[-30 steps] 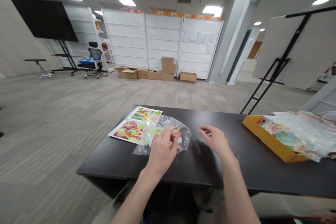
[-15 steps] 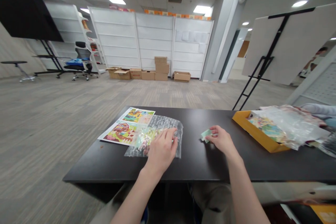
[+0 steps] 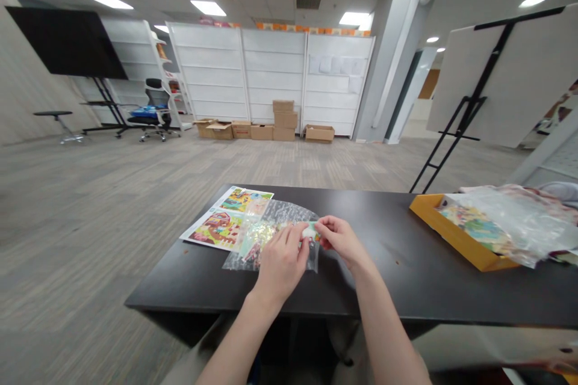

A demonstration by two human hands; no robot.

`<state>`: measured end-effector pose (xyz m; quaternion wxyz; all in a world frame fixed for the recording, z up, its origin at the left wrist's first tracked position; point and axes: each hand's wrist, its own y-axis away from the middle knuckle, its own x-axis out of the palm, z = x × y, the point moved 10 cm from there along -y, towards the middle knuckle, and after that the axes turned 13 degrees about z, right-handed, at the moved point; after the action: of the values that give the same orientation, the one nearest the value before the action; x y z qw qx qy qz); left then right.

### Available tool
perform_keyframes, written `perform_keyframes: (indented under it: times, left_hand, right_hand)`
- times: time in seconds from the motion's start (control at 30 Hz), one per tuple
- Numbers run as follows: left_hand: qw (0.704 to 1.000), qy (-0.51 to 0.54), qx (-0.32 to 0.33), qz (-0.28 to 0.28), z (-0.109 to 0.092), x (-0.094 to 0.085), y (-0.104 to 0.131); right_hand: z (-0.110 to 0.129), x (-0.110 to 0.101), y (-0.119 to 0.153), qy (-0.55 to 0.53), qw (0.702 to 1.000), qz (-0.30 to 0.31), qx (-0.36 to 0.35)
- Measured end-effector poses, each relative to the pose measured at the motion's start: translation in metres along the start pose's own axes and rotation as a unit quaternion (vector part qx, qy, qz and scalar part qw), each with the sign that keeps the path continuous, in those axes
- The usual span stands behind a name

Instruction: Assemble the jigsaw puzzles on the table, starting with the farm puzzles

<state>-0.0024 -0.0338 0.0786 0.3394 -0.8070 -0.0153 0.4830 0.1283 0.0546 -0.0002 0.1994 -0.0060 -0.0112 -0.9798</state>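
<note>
Above the right part of a clear plastic bag of small colourful pieces, my two hands meet. Between their fingertips is a small pale green and white jigsaw puzzle piece. My left hand pinches its left side, with the fingers bent over the bag. On the other side, my right hand grips it between thumb and fingers. The fingers partly hide the piece. Under the bag's left part lies a printed picture sheet with a farm scene and another coloured scene.
To the right on the black table stands a yellow box tray holding printed material and crumpled clear plastic. Folded cloth lies behind it. Beyond the table are cardboard boxes, an office chair and a stand with a board.
My right hand has moved left with the puzzle piece, from the bare table to my left hand at the bag. The view has shifted slightly, so the room appears further right.
</note>
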Motion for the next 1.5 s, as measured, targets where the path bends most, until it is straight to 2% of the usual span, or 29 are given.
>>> perform_keyframes:
  times: [0.1, 0.17, 0.2, 0.27, 0.33, 0.43, 0.53, 0.6, 0.7, 0.8, 0.9, 1.0, 1.07, 1.13, 1.33, 1.4, 1.5]
  left_hand:
    - [1.000, -0.008, 0.009, -0.006, 0.001, 0.000, 0.001]
    - [1.000, -0.008, 0.016, -0.007, 0.002, 0.001, 0.003]
    - [1.000, -0.006, 0.017, -0.004, 0.003, 0.001, 0.003]
    - [1.000, 0.002, 0.018, 0.012, 0.006, 0.003, 0.003]
    - [0.999, 0.008, 0.024, 0.041, 0.007, 0.004, 0.003]
    - [0.991, 0.011, 0.065, 0.117, 0.001, 0.012, 0.006]
    - [0.976, -0.003, 0.098, 0.193, -0.002, 0.024, 0.014]
    - [0.974, -0.026, 0.096, 0.204, 0.002, 0.027, 0.019]
    - [0.976, -0.063, 0.094, 0.184, 0.008, 0.027, 0.021]
    - [0.982, -0.061, 0.094, 0.152, 0.011, 0.026, 0.017]
    - [0.996, -0.009, 0.039, 0.076, 0.016, 0.018, 0.006]
    - [0.996, 0.085, -0.025, -0.006, 0.014, 0.015, -0.003]
    - [0.988, 0.146, -0.041, -0.013, 0.003, 0.025, -0.010]
    - [0.980, 0.197, -0.030, 0.015, -0.015, 0.041, -0.017]
    - [0.940, 0.322, 0.042, 0.101, -0.053, 0.065, -0.029]
    - [0.919, 0.374, 0.051, 0.119, -0.054, 0.066, -0.032]
    - [0.900, 0.422, 0.023, 0.106, -0.044, 0.064, -0.036]
  right_hand:
    - [0.000, 0.039, -0.012, -0.035, 0.996, 0.070, -0.031]
    - [0.009, 0.051, -0.014, -0.025, 0.992, 0.092, -0.077]
    - [0.013, 0.050, -0.014, -0.009, 0.992, 0.087, -0.095]
    - [0.015, 0.039, -0.012, 0.019, 0.992, 0.062, -0.105]
    - [0.009, 0.023, -0.010, 0.036, 0.995, 0.047, -0.083]
    - [-0.004, -0.004, -0.005, 0.093, 0.995, 0.025, -0.035]
    - [-0.010, -0.035, 0.005, 0.206, 0.978, -0.038, 0.003]
    - [-0.012, -0.050, 0.013, 0.271, 0.960, -0.066, 0.030]
    - [-0.013, -0.053, 0.023, 0.309, 0.948, -0.053, 0.053]
    - [-0.015, -0.035, 0.031, 0.275, 0.957, 0.029, 0.086]
    - [-0.015, -0.003, 0.040, 0.227, 0.956, 0.150, 0.108]
    - [0.007, 0.017, 0.042, 0.186, 0.965, 0.184, 0.023]
    - [0.026, 0.023, 0.042, 0.149, 0.971, 0.173, -0.068]
    - [0.033, 0.021, 0.041, 0.110, 0.976, 0.151, -0.115]
    - [0.015, -0.026, 0.040, -0.048, 0.996, 0.011, -0.072]
    - [0.011, -0.037, 0.043, -0.096, 0.993, -0.028, -0.064]
    - [0.006, -0.040, 0.044, -0.189, 0.978, -0.058, -0.063]
